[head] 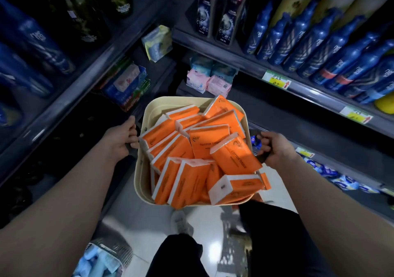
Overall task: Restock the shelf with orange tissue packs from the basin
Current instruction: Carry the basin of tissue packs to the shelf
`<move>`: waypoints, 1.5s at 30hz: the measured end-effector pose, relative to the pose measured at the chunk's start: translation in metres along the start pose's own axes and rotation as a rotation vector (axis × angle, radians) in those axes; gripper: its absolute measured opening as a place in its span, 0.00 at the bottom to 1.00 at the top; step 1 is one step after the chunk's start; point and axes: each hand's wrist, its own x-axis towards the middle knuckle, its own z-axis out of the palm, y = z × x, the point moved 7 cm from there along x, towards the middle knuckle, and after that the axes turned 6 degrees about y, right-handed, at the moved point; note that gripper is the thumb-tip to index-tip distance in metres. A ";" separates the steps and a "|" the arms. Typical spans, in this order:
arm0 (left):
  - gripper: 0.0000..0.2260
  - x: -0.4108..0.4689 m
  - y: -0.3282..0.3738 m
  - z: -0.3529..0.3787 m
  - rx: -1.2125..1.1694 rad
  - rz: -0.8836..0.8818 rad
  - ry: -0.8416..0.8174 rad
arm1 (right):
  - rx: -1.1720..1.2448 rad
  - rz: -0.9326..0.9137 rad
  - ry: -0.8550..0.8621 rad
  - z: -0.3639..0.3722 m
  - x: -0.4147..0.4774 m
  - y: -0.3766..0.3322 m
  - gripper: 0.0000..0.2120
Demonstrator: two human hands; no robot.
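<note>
View from above the cream plastic basin (150,114), carried at waist height over a pale tiled floor (149,219); the basin serves as the reference for all positions. Orange tissue packs (210,141), printed "COTTON TISSUE", lie heaped inside the basin at mixed angles, several leaning on one another; one pack at the near right corner overhangs the rim. The left hand (120,139) is at the basin's left side, fingers curled round a dark handle (131,149); the right hand (277,149) is at the basin's right side, fingers likewise clenched round a dark handle (262,156); both forearms reach in from the near edge. Beyond and to the right of the basin runs a dark shelf (315,96) bearing yellow-green price tags (275,79); on it stand blue bottles (319,48) in rows, and farther back dark "CLEAR" shampoo bottles (230,10). Directly beyond the basin sit pink and pale blue soft packs (205,82); beyond it to the left, a second dark shelving unit holds a boxed item in blue and red (128,84). Nearer than the basin, to the left, a wire basket (119,253) contains light blue packs; below the basin appear dark trousers (181,255) and a pale shoe (181,221).
</note>
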 end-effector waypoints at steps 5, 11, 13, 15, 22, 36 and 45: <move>0.16 0.019 -0.008 0.006 -0.025 -0.015 0.022 | -0.046 0.008 0.000 0.006 0.037 -0.002 0.09; 0.15 0.050 -0.041 0.022 -0.069 -0.010 0.095 | -0.104 0.036 -0.067 0.012 0.109 0.005 0.09; 0.14 0.066 -0.060 0.029 -0.105 -0.004 0.123 | -0.140 0.037 -0.088 0.014 0.140 0.008 0.07; 0.16 0.085 -0.084 0.037 -0.153 -0.007 0.117 | -0.156 0.030 -0.111 0.016 0.172 0.012 0.06; 0.15 0.163 -0.169 0.047 -0.213 0.018 0.190 | -0.236 0.041 -0.196 0.035 0.278 0.046 0.10; 0.15 0.325 -0.273 0.062 -0.046 0.062 0.236 | -0.232 0.066 -0.156 0.045 0.430 0.137 0.12; 0.16 0.367 -0.299 0.061 -0.011 0.145 0.246 | -0.179 0.040 -0.257 0.048 0.459 0.160 0.14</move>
